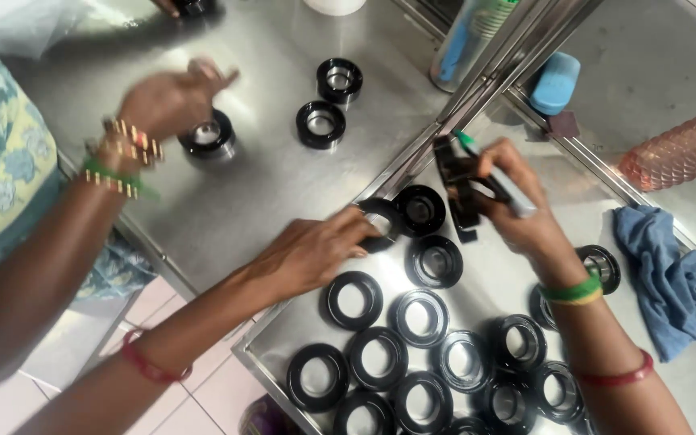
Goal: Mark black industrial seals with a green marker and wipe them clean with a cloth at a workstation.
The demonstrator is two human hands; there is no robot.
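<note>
Our left hand (312, 254) reaches forward and inward, palm down, its fingers (362, 219) stretched flat and pinching lightly at the tips. Our right hand (517, 205) is raised with the wrist bent, its fingers curled closed in a grip. Both forearms angle in from below, with bands at the wrists.

The left hand (316, 254) reaches over the steel table (275, 185) and pinches a black ring (380, 221) at its edge. The right hand (517, 205) grips a grey pen (497, 177) with a green tip and a black tool (454, 184) just beside that ring. Below them lie rows of black rings (420, 354), touching one another. A co-worker's hand (172, 98) hovers above another ring (208, 137). A blue cloth (666, 274) lies to the right.
</note>
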